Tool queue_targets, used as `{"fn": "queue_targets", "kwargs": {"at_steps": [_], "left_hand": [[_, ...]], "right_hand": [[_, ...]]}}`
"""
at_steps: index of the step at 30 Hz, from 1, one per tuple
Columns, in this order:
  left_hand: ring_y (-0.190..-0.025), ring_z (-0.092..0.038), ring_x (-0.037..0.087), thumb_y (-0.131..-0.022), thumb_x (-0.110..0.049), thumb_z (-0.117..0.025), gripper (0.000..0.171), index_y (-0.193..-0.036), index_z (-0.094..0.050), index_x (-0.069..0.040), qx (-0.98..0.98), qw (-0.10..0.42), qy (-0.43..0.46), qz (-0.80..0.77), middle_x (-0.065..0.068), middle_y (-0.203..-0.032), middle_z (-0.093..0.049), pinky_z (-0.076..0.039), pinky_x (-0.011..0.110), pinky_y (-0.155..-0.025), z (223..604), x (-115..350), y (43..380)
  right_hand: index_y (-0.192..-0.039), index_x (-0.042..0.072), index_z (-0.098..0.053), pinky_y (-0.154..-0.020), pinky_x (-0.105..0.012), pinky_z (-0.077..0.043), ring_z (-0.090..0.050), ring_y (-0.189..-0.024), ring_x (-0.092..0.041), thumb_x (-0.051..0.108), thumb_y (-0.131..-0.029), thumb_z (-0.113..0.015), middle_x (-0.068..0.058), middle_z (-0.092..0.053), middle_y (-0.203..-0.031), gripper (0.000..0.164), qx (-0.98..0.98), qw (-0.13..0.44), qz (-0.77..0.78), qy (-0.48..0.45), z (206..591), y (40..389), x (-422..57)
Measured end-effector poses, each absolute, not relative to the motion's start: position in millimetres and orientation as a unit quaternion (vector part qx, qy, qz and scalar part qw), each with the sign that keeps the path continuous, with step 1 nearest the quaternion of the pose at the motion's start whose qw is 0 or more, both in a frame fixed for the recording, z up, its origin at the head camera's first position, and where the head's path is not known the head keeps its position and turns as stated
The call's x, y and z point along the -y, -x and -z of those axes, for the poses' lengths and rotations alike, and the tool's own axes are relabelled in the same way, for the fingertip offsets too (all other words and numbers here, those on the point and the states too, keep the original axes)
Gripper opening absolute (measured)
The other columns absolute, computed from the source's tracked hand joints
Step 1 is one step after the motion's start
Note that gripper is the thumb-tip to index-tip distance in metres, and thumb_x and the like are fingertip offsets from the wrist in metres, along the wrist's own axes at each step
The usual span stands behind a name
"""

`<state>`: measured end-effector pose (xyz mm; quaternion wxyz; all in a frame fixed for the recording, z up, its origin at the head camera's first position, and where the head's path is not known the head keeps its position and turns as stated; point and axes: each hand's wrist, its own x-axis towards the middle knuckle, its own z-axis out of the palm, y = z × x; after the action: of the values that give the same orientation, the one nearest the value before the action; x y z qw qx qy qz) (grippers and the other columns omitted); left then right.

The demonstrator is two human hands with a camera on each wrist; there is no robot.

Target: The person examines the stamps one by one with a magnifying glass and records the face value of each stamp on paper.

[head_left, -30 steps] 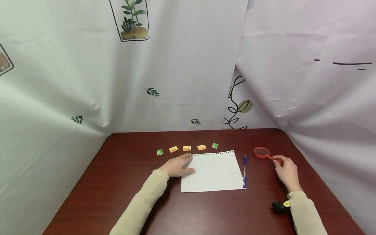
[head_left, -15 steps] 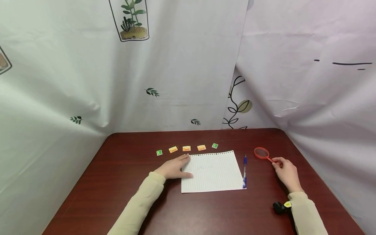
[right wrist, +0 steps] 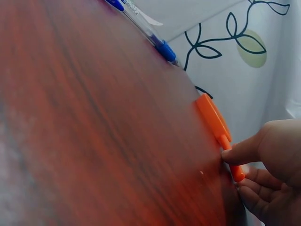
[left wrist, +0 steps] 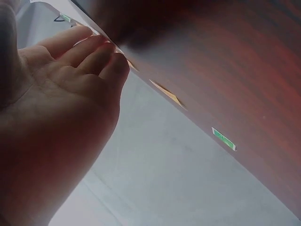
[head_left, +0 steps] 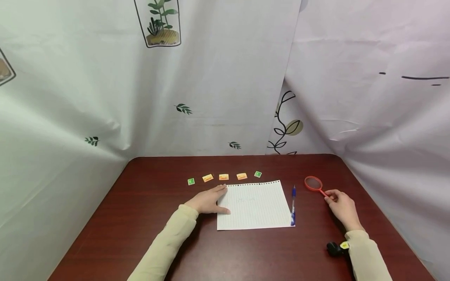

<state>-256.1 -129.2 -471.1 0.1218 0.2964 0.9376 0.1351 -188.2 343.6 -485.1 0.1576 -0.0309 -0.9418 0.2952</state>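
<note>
A sheet of lined paper (head_left: 254, 208) with a perforated top edge and faint writing lies mid-table. On its left side rests my left hand (head_left: 208, 201), fingers extended near the top corner and thumb lower down on the sheet. In the left wrist view the palm side of this hand (left wrist: 75, 89) shows, fingers nearly straight. To the right, my right hand (head_left: 341, 207) pinches the handle of an orange-red magnifying glass (head_left: 313, 183) that lies at the table surface. The right wrist view shows thumb and fingers around the handle of the magnifying glass (right wrist: 214, 120).
A blue-capped pen (head_left: 293, 205) lies along the paper's right edge. Beyond the paper runs a row of small stamp-like pieces, orange ones (head_left: 224, 177) between two green ones (head_left: 191, 181). A black device (head_left: 335, 249) sits by the right wrist. White printed curtains (head_left: 218, 78) border the table.
My left hand has slid slightly left and its thumb a little down the sheet. The right hand keeps its pinch on the magnifying glass, whose handle has turned slightly.
</note>
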Motion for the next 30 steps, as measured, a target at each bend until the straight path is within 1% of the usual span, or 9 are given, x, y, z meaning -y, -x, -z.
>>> {"fn": "queue_targets", "kwargs": {"at_steps": [4,11,14,21,30], "left_hand": [[-0.15,-0.027,0.021,-0.085,-0.061,-0.073,0.096,-0.156,-0.039,-0.006,-0.937,0.127,-0.293,-0.14,0.009,-0.163,-0.032,-0.039,0.042,-0.111,468.9,128.4,254.8],[-0.151,-0.027,0.022,-0.085,-0.06,-0.073,0.096,-0.155,-0.039,-0.005,-0.936,0.133,-0.292,-0.144,0.009,-0.163,-0.032,-0.039,0.042,-0.112,469.1,127.8,253.0],[-0.151,-0.026,0.021,-0.084,-0.06,-0.073,0.096,-0.155,-0.039,-0.005,-0.937,0.131,-0.291,-0.14,0.008,-0.163,-0.031,-0.039,0.041,-0.112,469.0,128.0,252.8],[-0.15,-0.028,0.022,-0.084,-0.059,-0.074,0.095,-0.154,-0.04,-0.004,-0.937,0.126,-0.293,-0.143,0.009,-0.162,-0.033,-0.038,0.041,-0.112,468.2,128.0,251.9],[-0.15,-0.029,0.023,-0.084,-0.059,-0.075,0.095,-0.154,-0.041,-0.003,-0.937,0.126,-0.292,-0.145,0.01,-0.161,-0.034,-0.038,0.041,-0.112,467.8,128.3,251.4]], "right_hand": [[-0.109,-0.008,-0.067,-0.064,-0.036,-0.042,-0.055,-0.075,-0.023,0.008,-0.094,-0.067,-0.013,-0.063,-0.087,0.022,0.943,0.147,-0.298,0.032,486.0,187.6,-345.2],[-0.108,-0.005,-0.07,-0.068,-0.039,-0.044,-0.058,-0.08,-0.027,0.008,-0.093,-0.069,-0.015,-0.064,-0.091,0.02,0.937,0.185,-0.295,0.026,483.5,187.3,-342.4],[-0.107,-0.004,-0.07,-0.07,-0.04,-0.044,-0.059,-0.082,-0.029,0.008,-0.092,-0.07,-0.016,-0.064,-0.092,0.019,0.936,0.19,-0.294,0.017,478.2,189.6,-338.1],[-0.108,-0.004,-0.069,-0.069,-0.042,-0.046,-0.058,-0.081,-0.028,0.007,-0.091,-0.071,-0.017,-0.063,-0.094,0.021,0.943,0.172,-0.286,-0.016,470.9,196.6,-326.1],[-0.111,-0.004,-0.07,-0.071,-0.044,-0.048,-0.057,-0.08,-0.025,0.003,-0.089,-0.072,-0.01,-0.062,-0.09,0.023,0.949,0.133,-0.278,-0.069,475.4,207.9,-302.5]]}}
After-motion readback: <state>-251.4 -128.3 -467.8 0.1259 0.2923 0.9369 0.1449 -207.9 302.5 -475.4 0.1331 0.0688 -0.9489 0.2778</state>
